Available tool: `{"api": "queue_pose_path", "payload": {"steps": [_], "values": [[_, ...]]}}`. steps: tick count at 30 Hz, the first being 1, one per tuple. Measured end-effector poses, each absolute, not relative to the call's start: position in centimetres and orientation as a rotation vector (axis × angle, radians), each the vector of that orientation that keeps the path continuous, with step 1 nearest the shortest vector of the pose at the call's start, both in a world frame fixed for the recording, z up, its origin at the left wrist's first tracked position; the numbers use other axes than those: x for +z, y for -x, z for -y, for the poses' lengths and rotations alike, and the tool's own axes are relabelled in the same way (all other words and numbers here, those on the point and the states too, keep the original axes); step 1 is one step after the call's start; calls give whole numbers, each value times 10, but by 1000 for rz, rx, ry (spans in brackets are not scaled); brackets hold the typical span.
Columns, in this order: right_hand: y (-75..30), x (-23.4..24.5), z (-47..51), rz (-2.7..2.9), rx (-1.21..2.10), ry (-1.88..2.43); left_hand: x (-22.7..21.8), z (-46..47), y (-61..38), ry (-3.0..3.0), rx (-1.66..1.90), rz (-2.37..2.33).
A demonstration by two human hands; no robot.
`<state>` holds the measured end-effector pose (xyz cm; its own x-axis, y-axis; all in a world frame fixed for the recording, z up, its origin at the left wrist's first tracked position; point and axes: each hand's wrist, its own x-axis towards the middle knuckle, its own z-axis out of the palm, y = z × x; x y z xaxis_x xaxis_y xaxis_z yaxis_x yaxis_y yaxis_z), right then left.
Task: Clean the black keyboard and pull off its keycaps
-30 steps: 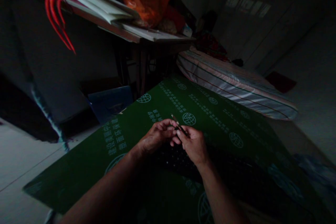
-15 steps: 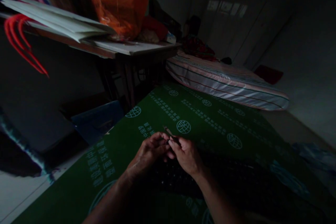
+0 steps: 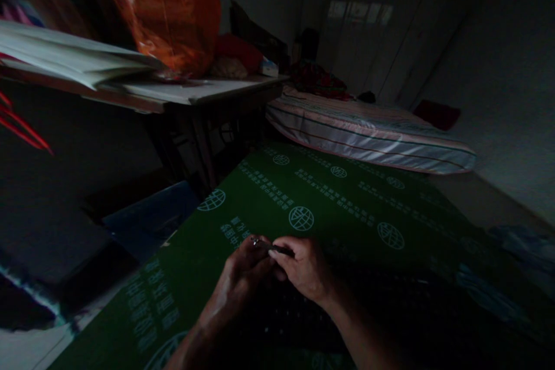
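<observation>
In the dim head view my left hand (image 3: 243, 277) and my right hand (image 3: 303, 269) meet fingertip to fingertip over a green printed sheet (image 3: 347, 202). Both pinch a thin dark stick-like tool (image 3: 273, 247) with a small shiny end pointing left. What kind of tool it is I cannot make out. A dark dotted fabric (image 3: 286, 312) lies under my wrists, on top of the green sheet.
A striped rolled mattress (image 3: 368, 139) lies beyond the sheet. At the left stands a table (image 3: 191, 92) with papers (image 3: 65, 58) and an orange plastic bag (image 3: 169, 11). A blue object (image 3: 151, 219) sits on the floor beside the sheet. The room is very dark.
The view has swung up and left, so my hands sit lower in the picture. The thin tool has tipped from pointing up-left to lying nearly flat between my fingers.
</observation>
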<state>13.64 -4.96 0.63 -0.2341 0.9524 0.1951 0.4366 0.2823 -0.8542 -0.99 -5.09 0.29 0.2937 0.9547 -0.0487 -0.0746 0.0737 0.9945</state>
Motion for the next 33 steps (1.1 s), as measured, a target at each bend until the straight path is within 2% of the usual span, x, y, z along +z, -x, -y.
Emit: {"api": "queue_pose_path", "payload": {"steps": [14,21,27,33], "values": [[-161,12,15,2085,777,1192,6,48,9,-1099,1011,-1150],[-202,13,-62,2363,342,1737,-2,37,20,-1104,1100,-1428],[-211,3,-103,2374,315,1914,-22,29,26,-1278,1055,-1523],[-210,-1,-123,2372,313,1976,-20,31,26,-1414,1005,-1605]]}}
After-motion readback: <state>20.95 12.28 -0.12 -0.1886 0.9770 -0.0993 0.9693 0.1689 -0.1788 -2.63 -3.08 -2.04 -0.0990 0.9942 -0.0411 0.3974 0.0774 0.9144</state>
